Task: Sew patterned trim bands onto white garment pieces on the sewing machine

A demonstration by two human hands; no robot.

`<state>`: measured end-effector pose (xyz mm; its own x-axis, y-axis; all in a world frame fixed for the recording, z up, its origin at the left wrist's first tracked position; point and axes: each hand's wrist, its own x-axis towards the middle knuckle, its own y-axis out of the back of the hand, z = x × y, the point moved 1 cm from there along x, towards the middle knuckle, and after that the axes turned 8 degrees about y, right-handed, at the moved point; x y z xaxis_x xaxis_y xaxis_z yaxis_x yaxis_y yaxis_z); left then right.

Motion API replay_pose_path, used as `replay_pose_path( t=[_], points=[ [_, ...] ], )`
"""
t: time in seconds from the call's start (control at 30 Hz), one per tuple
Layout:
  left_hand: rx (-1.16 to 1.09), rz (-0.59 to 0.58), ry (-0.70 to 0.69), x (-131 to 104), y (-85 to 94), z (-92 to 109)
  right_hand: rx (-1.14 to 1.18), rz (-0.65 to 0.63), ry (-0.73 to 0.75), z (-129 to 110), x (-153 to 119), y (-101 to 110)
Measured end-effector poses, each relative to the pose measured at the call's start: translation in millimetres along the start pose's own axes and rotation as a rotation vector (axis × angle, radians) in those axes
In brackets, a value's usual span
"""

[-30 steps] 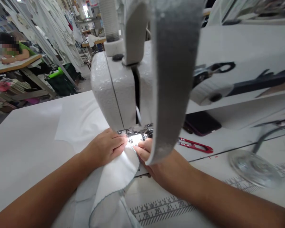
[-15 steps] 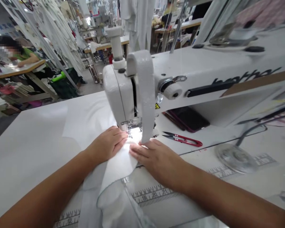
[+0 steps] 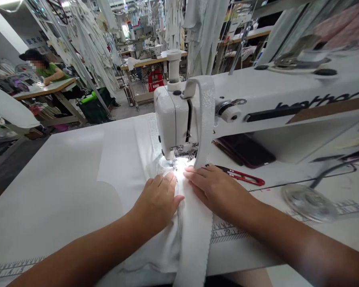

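Note:
White fabric (image 3: 194, 235) runs under the lit needle area of a white sewing machine (image 3: 171, 115) and hangs over the table's front edge. My left hand (image 3: 160, 197) lies flat on the cloth just left of a seam line, fingers towards the presser foot (image 3: 176, 162), thumb spread out. On the right, my right hand (image 3: 211, 183) presses the strip of cloth with outstretched fingers, close to the needle. Its fingertips rest beside the lower end of the white curved strip on the machine head. Glare washes out the stitching point.
Red-handled thread snips (image 3: 247, 177) lie right of my right hand. Behind them is a dark phone (image 3: 251, 149) under the machine arm. A clear round disc (image 3: 309, 203) sits near the printed ruler on the table (image 3: 68, 187). A co-worker (image 3: 49, 69) sits at another table.
The fabric now lies straighter, with a long strip towards me and a seam showing. My left hand has drawn back from the foot with its thumb spread; my right hand has moved nearer the needle.

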<state>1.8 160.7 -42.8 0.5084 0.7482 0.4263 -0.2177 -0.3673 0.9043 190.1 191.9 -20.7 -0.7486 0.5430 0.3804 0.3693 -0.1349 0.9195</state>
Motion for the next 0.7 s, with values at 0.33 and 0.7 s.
replay_pose_path(
  t=[0.33, 0.7],
  points=[
    [0.003, -0.046, 0.031, 0.5, 1.3, 2.4, -0.042, -0.015, 0.108, 10.8, -13.0, -9.1],
    [-0.023, -0.041, 0.042, 4.1, 0.1, -0.3, 0.052, -0.153, 0.022, 21.2, -9.7, -9.2]
  ],
)
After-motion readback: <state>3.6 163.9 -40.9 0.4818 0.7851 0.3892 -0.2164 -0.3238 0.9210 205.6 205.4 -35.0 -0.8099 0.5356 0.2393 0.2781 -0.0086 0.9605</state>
